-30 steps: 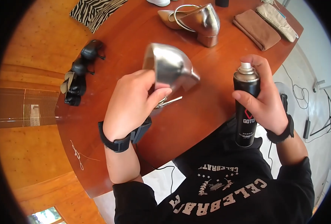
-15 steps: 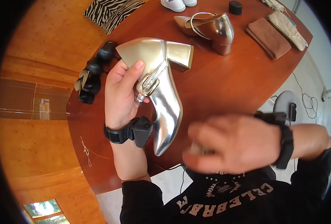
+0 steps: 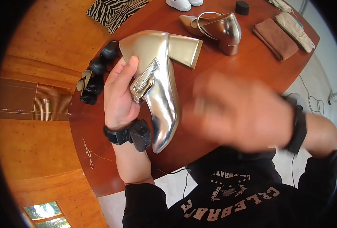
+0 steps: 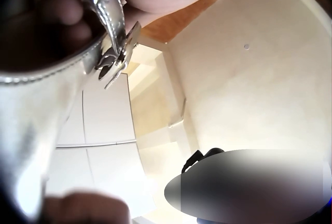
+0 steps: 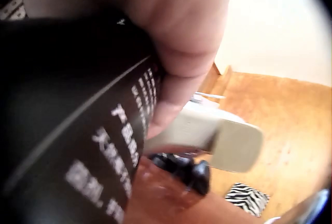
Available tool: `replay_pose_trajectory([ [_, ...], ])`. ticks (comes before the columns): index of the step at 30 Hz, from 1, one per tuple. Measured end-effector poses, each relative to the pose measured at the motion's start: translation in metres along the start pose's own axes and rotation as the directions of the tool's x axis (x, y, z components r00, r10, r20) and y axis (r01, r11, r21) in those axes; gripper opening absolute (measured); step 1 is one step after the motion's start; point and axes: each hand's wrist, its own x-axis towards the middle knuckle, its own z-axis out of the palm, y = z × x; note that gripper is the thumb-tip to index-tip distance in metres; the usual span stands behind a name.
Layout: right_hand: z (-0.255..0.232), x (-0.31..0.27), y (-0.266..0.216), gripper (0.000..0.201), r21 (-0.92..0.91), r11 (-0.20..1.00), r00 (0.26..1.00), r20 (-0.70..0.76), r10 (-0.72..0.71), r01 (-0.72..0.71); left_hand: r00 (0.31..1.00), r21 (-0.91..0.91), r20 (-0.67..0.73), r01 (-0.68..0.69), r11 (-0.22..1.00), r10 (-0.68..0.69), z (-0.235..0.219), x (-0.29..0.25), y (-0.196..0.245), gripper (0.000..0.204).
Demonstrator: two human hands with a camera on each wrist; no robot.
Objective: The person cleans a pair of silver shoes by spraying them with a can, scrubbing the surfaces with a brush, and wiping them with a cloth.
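My left hand [image 3: 119,93] grips a shiny metallic heeled shoe [image 3: 164,87] by its opening, fingers inside and thumb on the outer side. The shoe is tilted with its pointed toe down toward me and its block heel to the right; a buckled strap [image 3: 145,79] hangs by the thumb. To the right of the shoe, my right hand [image 3: 248,114] is blurred in the head view. In the right wrist view its fingers wrap round a black spray can [image 5: 78,130] with white lettering. The can is mostly hidden by the hand in the head view.
The matching shoe [image 3: 229,32] stands at the back of the brown table [image 3: 210,72]. Beside it lie a folded brown cloth [image 3: 277,40] and a beige one [image 3: 296,32]. Black shoes [image 3: 96,72] line the left edge, white sneakers [image 3: 180,4] the far edge.
My left hand has turned the shoe so its outer side faces up, toe toward me. The right hand, with the spray can, has swung left and come close to the shoe.
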Motion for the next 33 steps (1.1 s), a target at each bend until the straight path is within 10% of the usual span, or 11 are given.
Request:
replay_pose_trajectory([
  [2,-0.012,0.011,0.041,0.046,-0.127,0.967,0.953,-0.24,0.187,-0.222,0.999,-0.034,0.036,-0.003,0.999,0.005,-0.003,-0.001,0.0,0.024],
  [5,-0.054,0.021,0.098,0.054,0.154,0.876,0.703,-0.541,0.461,-0.456,0.993,-0.088,0.118,-0.015,0.996,0.025,-0.014,0.001,-0.001,0.024],
  [9,-0.066,0.034,0.088,0.054,0.487,0.861,0.527,-0.698,0.486,-0.148,0.998,-0.116,0.042,-0.033,0.993,0.038,-0.012,0.001,0.0,0.025],
  [14,-0.048,0.041,0.085,0.063,0.53,0.842,0.617,-0.696,0.368,0.096,0.999,-0.252,0.014,-0.035,0.967,0.039,-0.025,0.005,0.0,0.028],
  [17,-0.035,0.073,0.064,0.072,0.627,0.773,0.481,-0.709,0.515,0.096,0.999,-0.378,0.018,0.033,0.925,-0.029,-0.037,0.013,-0.002,0.035],
  [23,-0.024,0.102,0.089,0.08,0.481,0.781,0.608,-0.776,0.168,0.399,0.988,-0.572,0.126,0.145,0.807,-0.088,-0.048,0.017,-0.005,0.057],
  [28,-0.015,0.125,0.097,0.079,0.497,0.76,0.615,-0.771,0.165,0.419,0.984,-0.714,0.157,0.173,0.678,-0.086,-0.05,0.017,0.007,0.057],
  [33,0.0,0.126,0.096,0.078,0.576,0.745,0.64,-0.721,0.267,0.338,0.993,-0.543,-0.078,0.033,0.839,-0.09,-0.058,0.019,0.002,0.04],
])
